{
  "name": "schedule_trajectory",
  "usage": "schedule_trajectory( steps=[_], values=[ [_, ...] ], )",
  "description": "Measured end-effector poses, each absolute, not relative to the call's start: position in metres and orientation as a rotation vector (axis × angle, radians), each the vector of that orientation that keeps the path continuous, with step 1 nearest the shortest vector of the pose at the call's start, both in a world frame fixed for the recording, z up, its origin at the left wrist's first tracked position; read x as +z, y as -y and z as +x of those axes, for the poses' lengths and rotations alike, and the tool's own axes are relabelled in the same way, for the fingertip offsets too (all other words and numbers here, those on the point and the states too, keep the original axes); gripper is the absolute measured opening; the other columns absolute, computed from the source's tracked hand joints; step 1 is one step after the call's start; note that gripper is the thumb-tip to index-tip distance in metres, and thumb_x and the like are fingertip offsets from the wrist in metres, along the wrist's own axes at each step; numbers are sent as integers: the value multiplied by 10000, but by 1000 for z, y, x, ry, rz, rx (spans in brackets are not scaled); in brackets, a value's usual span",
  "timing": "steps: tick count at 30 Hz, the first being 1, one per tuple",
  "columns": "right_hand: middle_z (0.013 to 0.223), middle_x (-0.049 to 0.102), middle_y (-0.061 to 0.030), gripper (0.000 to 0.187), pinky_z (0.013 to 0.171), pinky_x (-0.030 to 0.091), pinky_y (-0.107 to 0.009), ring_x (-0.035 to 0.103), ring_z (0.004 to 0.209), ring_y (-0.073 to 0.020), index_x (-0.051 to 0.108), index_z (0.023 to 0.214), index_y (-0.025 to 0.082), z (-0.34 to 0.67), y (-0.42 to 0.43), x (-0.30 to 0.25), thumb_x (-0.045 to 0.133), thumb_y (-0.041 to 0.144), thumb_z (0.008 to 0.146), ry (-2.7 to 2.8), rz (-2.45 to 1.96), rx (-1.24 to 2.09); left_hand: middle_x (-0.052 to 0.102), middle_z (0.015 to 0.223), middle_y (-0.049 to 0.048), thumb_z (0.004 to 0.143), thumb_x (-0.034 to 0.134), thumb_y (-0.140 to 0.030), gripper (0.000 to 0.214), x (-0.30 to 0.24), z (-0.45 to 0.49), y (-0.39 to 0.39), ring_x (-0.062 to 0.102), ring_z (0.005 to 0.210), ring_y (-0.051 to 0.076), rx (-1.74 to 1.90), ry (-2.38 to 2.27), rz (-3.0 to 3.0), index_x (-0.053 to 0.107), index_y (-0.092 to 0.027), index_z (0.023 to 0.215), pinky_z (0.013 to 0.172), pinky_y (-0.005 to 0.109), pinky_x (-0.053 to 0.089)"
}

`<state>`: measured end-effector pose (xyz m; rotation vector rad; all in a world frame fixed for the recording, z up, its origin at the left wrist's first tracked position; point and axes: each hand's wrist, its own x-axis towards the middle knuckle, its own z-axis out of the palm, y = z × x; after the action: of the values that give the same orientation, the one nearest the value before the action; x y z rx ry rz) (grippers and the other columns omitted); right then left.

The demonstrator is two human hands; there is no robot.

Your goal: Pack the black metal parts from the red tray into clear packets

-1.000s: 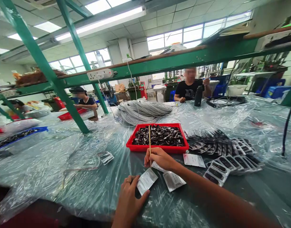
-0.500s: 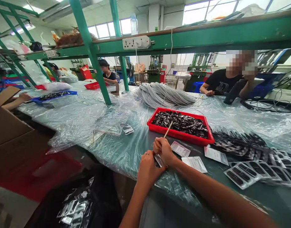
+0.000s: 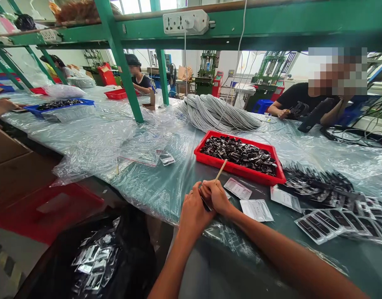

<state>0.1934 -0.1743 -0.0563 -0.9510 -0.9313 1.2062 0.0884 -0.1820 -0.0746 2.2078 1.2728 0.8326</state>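
Note:
My right hand (image 3: 218, 197) is closed around a thin wooden stick (image 3: 221, 169), whose upper end points up toward the red tray (image 3: 239, 171). Pressed against it, my left hand (image 3: 193, 207) grips a small flat dark piece (image 3: 206, 204), mostly covered by the fingers. The stick's lower end is hidden between my hands. Small black parts (image 3: 237, 153) with shiny faces fill the tray. Just right of my hands lie a pink-edged flat packet (image 3: 237, 189), a silver-white packet (image 3: 256, 210) and another white packet (image 3: 285, 198).
Rows of black strips in clear-edged packs (image 3: 320, 225) spread at the right. A grey cable coil (image 3: 218, 113) lies behind the tray. Plastic film (image 3: 94, 145) covers the table's left. A black bag (image 3: 131, 249) with silver scraps hangs below the edge. A co-worker (image 3: 298, 97) sits opposite.
The view has tilted down slightly. My right hand has closed in over my left, covering more of the flat piece. The co-worker opposite now holds up a dark object.

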Motion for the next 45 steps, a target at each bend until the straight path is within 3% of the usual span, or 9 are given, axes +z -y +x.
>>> schedule_trajectory(
  steps=[7,14,20,25,31,39,45],
  values=[
    [381,252,83,395,381,107,-256,143,361,-63,283,444,238,216,180,-37,515,313,755,1007,-997,1603,617,1173,111,732,685,-314,674,-79,88,181,618,1100,316,818,-1265,2247,369,-196,1315,915,449,452],
    [392,211,77,431,413,139,-264,151,378,-69,259,430,226,229,157,-47,528,331,749,803,-826,1312,577,1255,146,682,739,-366,807,-78,89,182,543,1192,339,752,-1227,2305,372,-184,1377,978,481,430],
    [407,250,69,447,430,130,-272,185,397,-70,293,422,223,219,159,-53,558,350,758,839,-840,1175,632,1176,117,755,682,-356,750,-72,94,179,573,1146,319,764,-1231,2263,338,-196,1402,967,489,424],
    [397,240,70,451,427,129,-272,174,388,-70,285,422,224,219,161,-56,552,333,768,805,-810,1144,642,1143,130,761,664,-330,693,-67,98,180,578,1109,340,742,-1292,2293,382,-173,1375,930,492,443],
    [399,262,65,439,436,210,-270,206,406,-79,300,421,228,216,159,-56,538,339,773,824,-871,1108,622,1179,125,739,645,-200,722,-73,104,182,566,1112,309,824,-1155,2235,339,-168,1393,936,466,465],
    [369,241,80,426,395,129,-267,174,352,-66,284,433,244,221,173,-49,528,348,766,929,-1011,1294,651,1079,101,753,665,-215,644,-84,99,178,590,1049,297,962,-1205,2210,413,-165,1343,926,470,486],
    [408,214,83,461,424,132,-263,161,390,-65,264,438,234,226,163,-52,546,392,766,905,-871,1207,659,1070,82,721,704,-230,622,-83,93,178,615,1029,284,981,-1184,2252,469,-185,1295,915,458,495]
  ],
)
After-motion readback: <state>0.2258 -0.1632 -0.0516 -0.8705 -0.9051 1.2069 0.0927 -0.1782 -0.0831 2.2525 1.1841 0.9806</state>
